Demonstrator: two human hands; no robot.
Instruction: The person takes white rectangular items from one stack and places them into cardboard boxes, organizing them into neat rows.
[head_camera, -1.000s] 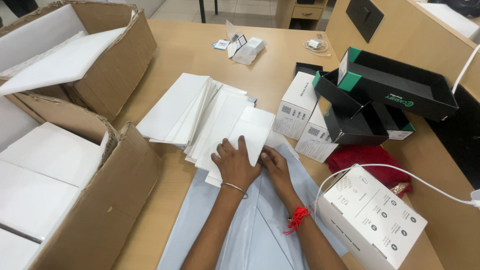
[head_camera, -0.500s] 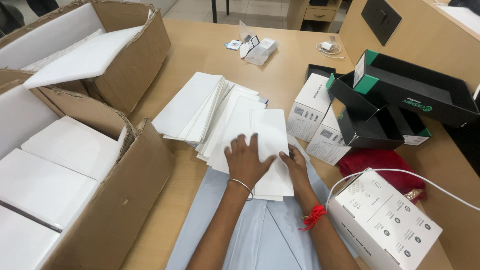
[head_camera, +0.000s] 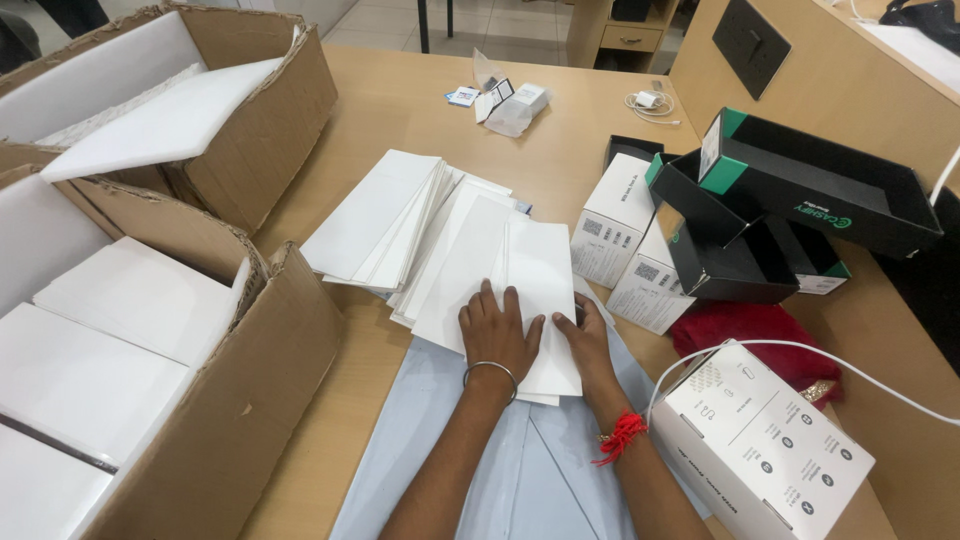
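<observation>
My left hand (head_camera: 497, 330) lies flat, fingers spread, on a white card sheet (head_camera: 545, 275) at the near end of a fanned pile of white cards (head_camera: 400, 215). My right hand (head_camera: 585, 335) presses the same sheet's right edge with its fingers. The sheet rests partly on a pale grey plastic bag (head_camera: 420, 430) spread on the wooden table (head_camera: 400, 100). A silver bangle rings my left wrist and a red thread my right.
Two open cardboard cartons (head_camera: 250, 120) (head_camera: 250, 400) with white foam sheets stand at left. White boxes (head_camera: 615, 205), black trays with green corners (head_camera: 800, 190), a red cloth (head_camera: 745, 330), and a white box (head_camera: 765, 440) with a white cable (head_camera: 830, 355) crowd the right.
A white sheet was pulled out over the pile toward me and laid straight. Both hands slid back a little and now press it flat.
</observation>
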